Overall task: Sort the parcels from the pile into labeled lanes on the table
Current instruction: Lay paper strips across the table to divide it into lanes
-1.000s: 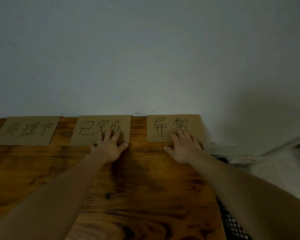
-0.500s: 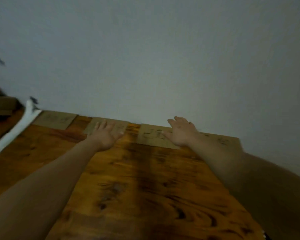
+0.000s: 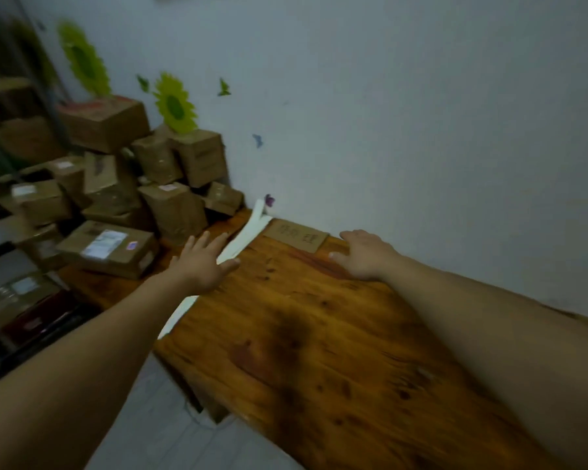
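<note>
A pile of brown cardboard parcels (image 3: pixel 116 205) fills the left of the view, stacked against the wall on a low wooden surface. The nearest flat parcel (image 3: pixel 107 247) carries a white label. One cardboard lane label (image 3: pixel 296 236) with handwriting lies on the wooden table (image 3: pixel 319 351) by the wall. My left hand (image 3: pixel 202 262) reaches out with fingers spread over the table's left end, holding nothing. My right hand (image 3: pixel 367 254) lies flat on the table just right of the label, fingers straight. The other lane labels are out of view.
A white strip (image 3: pixel 238 249) runs along the table's left edge, between the table and the parcels. Sunflower and butterfly stickers (image 3: pixel 175 103) decorate the grey wall. Dark shelving with more boxes (image 3: pixel 21 300) stands at far left. Grey floor shows below the table's near-left edge.
The view has swung left, away from the three labels, and the parcel pile has come into sight. Both hands left the labels and moved left along the table.
</note>
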`<state>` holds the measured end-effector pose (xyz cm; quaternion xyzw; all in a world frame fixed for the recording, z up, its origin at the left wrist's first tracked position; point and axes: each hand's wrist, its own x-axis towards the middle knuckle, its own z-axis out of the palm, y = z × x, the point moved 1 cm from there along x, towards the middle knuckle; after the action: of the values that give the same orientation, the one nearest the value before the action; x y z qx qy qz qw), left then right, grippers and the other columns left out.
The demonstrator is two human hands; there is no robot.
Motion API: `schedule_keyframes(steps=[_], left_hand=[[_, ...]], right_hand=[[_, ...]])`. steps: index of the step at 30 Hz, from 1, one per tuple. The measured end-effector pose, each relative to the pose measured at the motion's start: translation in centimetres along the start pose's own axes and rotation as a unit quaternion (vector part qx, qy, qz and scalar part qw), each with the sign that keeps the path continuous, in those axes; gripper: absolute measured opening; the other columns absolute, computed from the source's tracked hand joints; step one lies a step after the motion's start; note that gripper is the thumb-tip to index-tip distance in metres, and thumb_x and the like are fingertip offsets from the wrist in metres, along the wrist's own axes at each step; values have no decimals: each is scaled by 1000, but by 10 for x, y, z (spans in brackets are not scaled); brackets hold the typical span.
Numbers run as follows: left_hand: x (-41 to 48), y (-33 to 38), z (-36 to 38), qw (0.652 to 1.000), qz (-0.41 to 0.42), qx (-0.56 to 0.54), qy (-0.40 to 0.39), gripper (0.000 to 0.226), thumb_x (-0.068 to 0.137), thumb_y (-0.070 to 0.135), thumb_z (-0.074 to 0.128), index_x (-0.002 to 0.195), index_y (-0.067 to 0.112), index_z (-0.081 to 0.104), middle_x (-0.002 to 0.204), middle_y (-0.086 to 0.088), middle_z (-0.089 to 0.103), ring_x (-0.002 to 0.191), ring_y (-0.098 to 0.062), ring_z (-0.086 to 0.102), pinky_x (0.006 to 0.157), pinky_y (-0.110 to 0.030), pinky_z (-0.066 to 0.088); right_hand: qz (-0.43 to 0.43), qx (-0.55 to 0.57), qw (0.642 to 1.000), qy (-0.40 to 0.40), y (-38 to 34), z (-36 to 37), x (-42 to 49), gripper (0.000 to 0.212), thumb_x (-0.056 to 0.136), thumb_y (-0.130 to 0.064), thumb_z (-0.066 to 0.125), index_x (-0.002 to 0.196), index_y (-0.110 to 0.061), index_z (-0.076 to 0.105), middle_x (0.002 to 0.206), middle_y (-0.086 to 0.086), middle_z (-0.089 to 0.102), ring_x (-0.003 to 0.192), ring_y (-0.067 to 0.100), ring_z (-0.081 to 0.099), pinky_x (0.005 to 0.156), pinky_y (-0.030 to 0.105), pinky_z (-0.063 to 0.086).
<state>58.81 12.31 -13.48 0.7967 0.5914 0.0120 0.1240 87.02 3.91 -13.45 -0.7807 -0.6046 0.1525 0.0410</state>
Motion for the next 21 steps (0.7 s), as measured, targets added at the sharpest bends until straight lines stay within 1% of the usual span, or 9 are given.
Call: schedule_keyframes(steps=[3, 9, 12, 14, 16, 18, 21], left_hand=[[8, -53, -7, 999, -25, -20, -12, 72, 92, 59, 38, 150, 33, 6, 160, -3, -2, 146, -31, -5, 116, -56, 10], [55, -114, -12, 995, -54, -77, -31, 71, 93, 52, 44, 150, 31, 9, 160, -3, 0, 146, -29, 3, 117, -48, 15], [93, -139, -17, 995, -51, -76, -41, 70, 93, 49, 46, 150, 30, 10, 160, -4, 3, 146, -30, 7, 117, -48, 17], [116, -154, -18, 994, -49, -80, -50, 70, 93, 47, 47, 150, 30, 12, 159, -5, 8, 144, -30, 13, 115, -50, 22], [137, -167, -17, 993, -43, -90, -63, 69, 93, 46, 49, 150, 31, 13, 159, -5, 12, 143, -30, 17, 113, -50, 26], [158, -179, -14, 991, -37, -102, -83, 69, 93, 44, 49, 150, 29, 13, 159, -5, 11, 144, -30, 17, 114, -50, 25], [188, -193, 0, 988, -20, -109, -108, 68, 94, 40, 49, 150, 26, 13, 159, -6, 12, 143, -29, 19, 114, -47, 27]], right_hand=[[-34, -10, 999, -9, -50, 10, 27, 77, 91, -65, 38, 151, -20, 23, 153, 9, 32, 135, 30, 35, 110, 44, 34], [-67, -14, 997, -21, -114, 40, 100, 77, 93, -63, 35, 154, -19, 18, 159, 9, 19, 144, 29, 23, 116, 42, 24], [-75, 29, 996, -24, -141, 53, 143, 71, 94, -58, 40, 153, -22, 20, 159, 8, 22, 142, 29, 28, 114, 41, 29], [-74, 47, 996, -33, -156, 61, 165, 69, 95, -54, 43, 152, -23, 21, 158, 8, 24, 139, 29, 33, 111, 40, 32], [-69, 54, 995, -45, -170, 69, 181, 69, 96, -53, 42, 153, -22, 19, 158, 8, 22, 137, 29, 36, 110, 40, 34], [-57, 54, 995, -62, -181, 79, 194, 68, 96, -53, 41, 152, -21, 21, 157, 9, 25, 135, 29, 40, 110, 40, 35], [-25, 45, 995, -84, -193, 98, 212, 69, 96, -53, 43, 152, -20, 21, 158, 9, 23, 143, 28, 26, 115, 42, 25]])
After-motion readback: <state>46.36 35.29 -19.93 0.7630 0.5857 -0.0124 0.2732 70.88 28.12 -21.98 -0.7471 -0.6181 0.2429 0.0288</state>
